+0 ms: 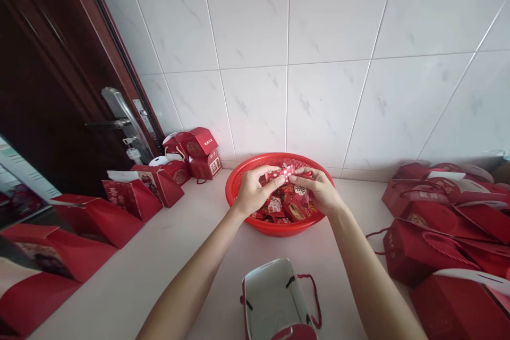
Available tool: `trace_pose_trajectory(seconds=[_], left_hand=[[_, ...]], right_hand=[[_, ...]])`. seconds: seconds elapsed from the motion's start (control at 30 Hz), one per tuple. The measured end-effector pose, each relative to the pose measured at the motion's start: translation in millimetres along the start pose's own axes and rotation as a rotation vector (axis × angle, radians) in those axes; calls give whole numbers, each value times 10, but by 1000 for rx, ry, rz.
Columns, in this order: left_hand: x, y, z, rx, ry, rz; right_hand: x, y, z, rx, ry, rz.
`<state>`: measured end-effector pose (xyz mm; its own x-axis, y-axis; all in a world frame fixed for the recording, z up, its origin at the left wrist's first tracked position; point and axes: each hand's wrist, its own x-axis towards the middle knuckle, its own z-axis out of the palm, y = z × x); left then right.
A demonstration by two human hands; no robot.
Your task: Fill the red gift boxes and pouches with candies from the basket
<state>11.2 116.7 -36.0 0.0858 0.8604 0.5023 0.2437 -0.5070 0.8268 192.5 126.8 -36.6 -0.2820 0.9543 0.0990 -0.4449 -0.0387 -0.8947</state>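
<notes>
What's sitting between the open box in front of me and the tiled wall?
The red basket of small wrapped packets, with your left hand and right hand over it, as the head view shows.

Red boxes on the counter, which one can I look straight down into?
The bottom middle box, nearer you than the red basket. Its pale inside faces you, unlike the left boxes and right boxes, which show mainly red outsides.

Being held over a red basket (281, 229) of wrapped sweets (297, 210) as a red, white-dotted packet (283, 174). Standing open nearer the camera as a white-lined box (274, 297).
</notes>
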Motion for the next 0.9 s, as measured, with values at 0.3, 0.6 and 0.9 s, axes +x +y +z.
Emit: trace_pose_trajectory(seconds=[0.3,0.6,0.9], left_hand=[[-62,321,-126,-276,62,-58],[-340,746,-183,-105,-6,227],[-467,876,-205,-245,-133,109]], right_hand=[[-254,-271,223,-60,-31,-136],[-506,-448,357,-157,-60,-221],[-838,-583,448,-330,-70,-269]])
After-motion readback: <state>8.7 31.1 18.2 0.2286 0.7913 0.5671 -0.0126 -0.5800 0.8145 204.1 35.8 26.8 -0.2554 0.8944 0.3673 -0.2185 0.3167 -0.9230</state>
